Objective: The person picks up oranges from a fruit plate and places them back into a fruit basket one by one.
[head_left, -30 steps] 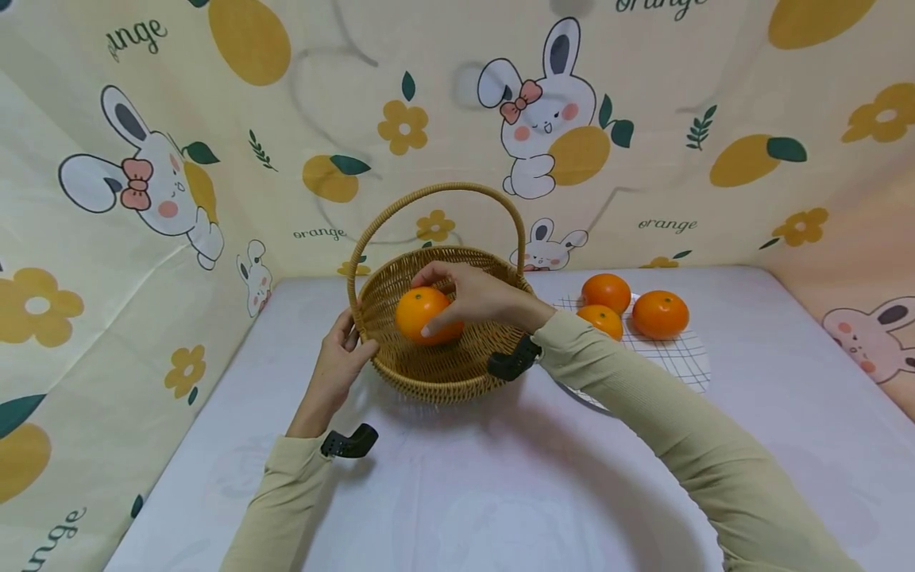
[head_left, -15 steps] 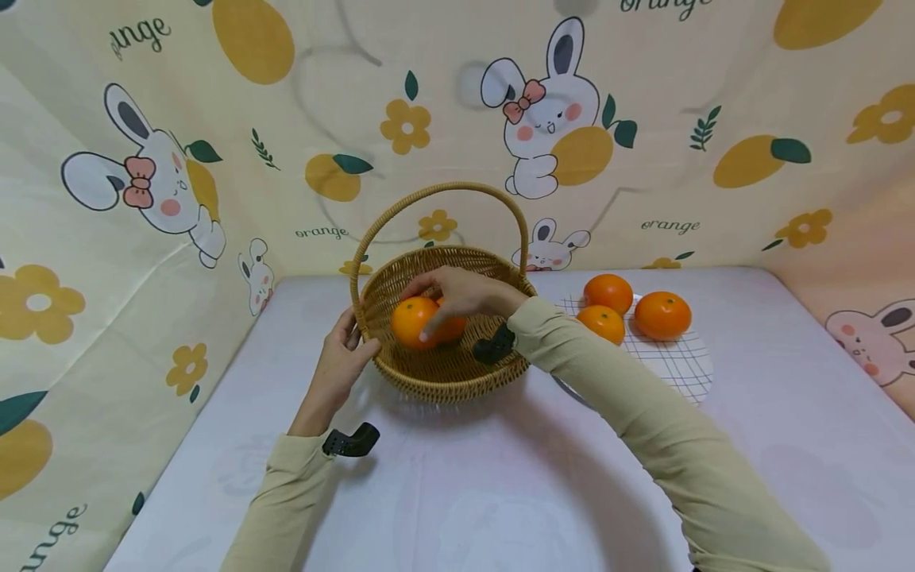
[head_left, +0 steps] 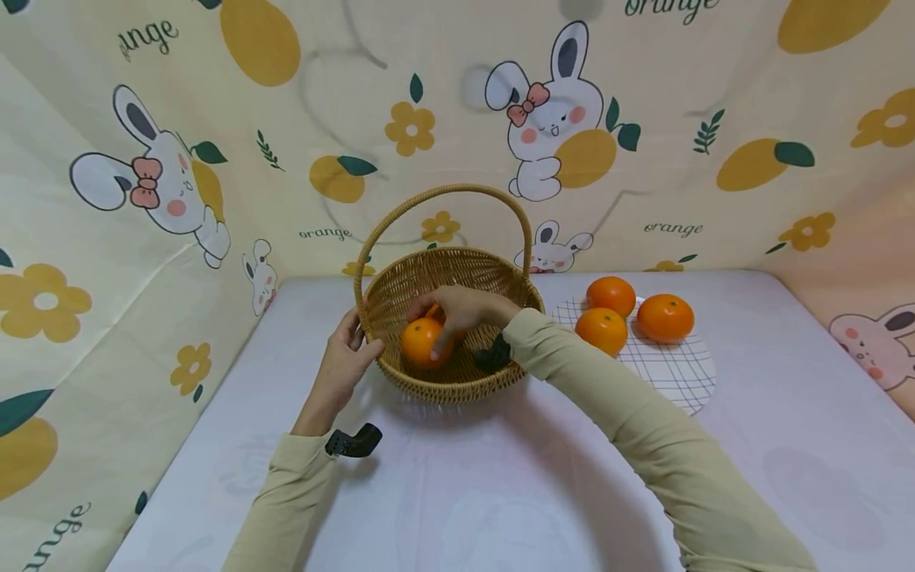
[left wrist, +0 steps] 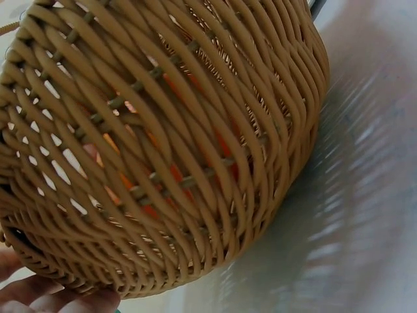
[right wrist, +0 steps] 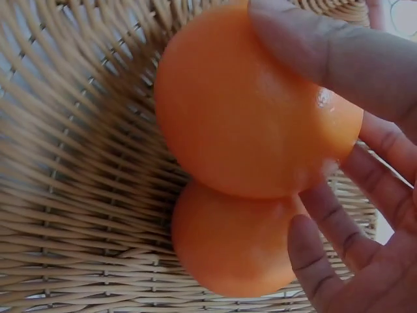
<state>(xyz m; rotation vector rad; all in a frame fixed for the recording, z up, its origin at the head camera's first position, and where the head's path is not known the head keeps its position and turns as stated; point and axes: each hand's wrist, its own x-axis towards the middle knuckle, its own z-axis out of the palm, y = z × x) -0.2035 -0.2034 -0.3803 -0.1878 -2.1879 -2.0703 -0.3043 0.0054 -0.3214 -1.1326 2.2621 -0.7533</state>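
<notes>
Right hand [head_left: 465, 308] grips an orange [head_left: 422, 342] inside the wicker basket [head_left: 457, 381], near the table's far edge; a second orange [right wrist: 238, 244] beneath is mostly hidden. Left hand [head_left: 343, 361] pinches the rim.

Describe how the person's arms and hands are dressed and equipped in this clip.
Both arms wear long pale khaki-beige sleeves reaching the wrists. Each wrist carries a small black curved camera mount. The left hand and right hand are bare: no gloves, and no rings or watch in view.
</notes>
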